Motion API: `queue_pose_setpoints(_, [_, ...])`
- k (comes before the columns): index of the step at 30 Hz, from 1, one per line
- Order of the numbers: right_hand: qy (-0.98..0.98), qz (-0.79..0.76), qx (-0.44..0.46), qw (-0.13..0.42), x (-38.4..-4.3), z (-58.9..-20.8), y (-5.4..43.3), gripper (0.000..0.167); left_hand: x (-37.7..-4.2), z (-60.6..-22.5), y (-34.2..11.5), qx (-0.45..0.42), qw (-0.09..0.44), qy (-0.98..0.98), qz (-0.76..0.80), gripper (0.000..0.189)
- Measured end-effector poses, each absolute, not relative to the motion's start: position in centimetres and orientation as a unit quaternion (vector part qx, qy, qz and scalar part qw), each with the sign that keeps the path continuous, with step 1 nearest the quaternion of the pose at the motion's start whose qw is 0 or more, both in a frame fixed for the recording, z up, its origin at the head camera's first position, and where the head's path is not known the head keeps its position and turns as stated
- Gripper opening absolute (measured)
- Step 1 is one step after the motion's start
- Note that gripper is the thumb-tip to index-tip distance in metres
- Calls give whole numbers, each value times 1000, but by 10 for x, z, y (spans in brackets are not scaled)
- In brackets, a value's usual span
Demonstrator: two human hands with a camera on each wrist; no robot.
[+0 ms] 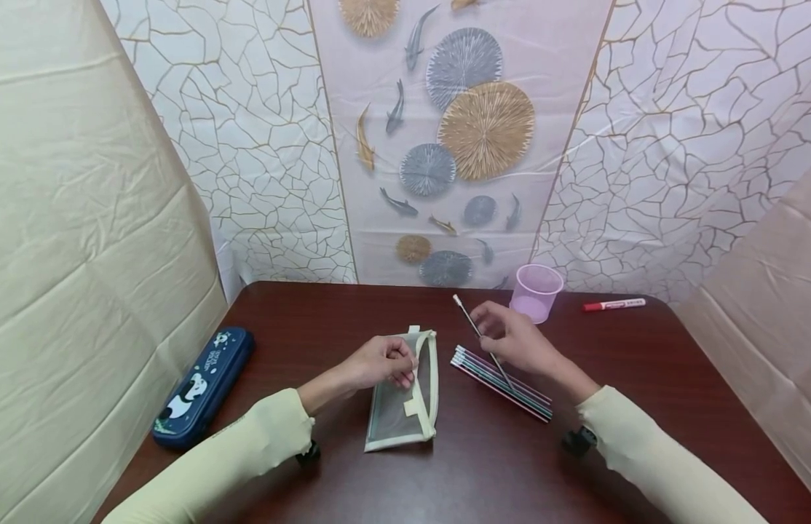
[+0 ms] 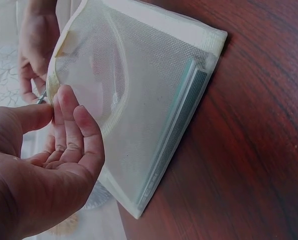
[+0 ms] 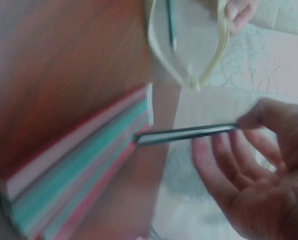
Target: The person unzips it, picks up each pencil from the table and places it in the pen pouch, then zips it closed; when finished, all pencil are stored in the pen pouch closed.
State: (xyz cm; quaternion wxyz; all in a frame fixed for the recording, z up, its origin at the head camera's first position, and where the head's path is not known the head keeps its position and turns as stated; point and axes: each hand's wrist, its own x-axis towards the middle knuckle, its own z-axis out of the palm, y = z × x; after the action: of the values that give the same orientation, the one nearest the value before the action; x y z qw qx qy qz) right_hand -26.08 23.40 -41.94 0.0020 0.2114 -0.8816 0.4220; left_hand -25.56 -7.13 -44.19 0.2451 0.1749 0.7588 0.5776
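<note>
My left hand (image 1: 387,362) pinches the zipper edge of a mesh pencil pouch (image 1: 394,415) with cream trim, holding its mouth apart. Through the mesh, in the left wrist view, a few pencils (image 2: 176,130) lie along the bottom side of the pouch. Between thumb and fingers my right hand (image 1: 515,338) holds a dark pencil (image 1: 467,314), tilted, with its white end up. Its lower end is over a row of striped pencils (image 1: 491,377) in pink, green and dark tones on the table. The right wrist view is blurred, so contact there is unclear.
A navy pencil case (image 1: 205,386) with a panda print lies at the left. Toward the back right stand a pink translucent cup (image 1: 536,295) and a red and white marker (image 1: 614,305). Patterned cloth (image 1: 405,218) hangs behind the brown table (image 1: 497,473).
</note>
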Motion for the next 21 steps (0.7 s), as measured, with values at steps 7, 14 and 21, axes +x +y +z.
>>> queue_pose_setpoints(7, [-754, 644, 122, -33, -257, -431, 211, 43, -256, -442, -72, 177, 244, 759, 577, 12])
queue_pose_setpoints(14, [-669, 738, 82, -38, -239, -443, 178, 44, -253, -440, -73, 168, 246, 765, 571, 12])
queue_pose_setpoints(21, [-664, 744, 39, -61, -229, -454, 158, 45, -254, -439, -70, 171, 246, 761, 575, 12])
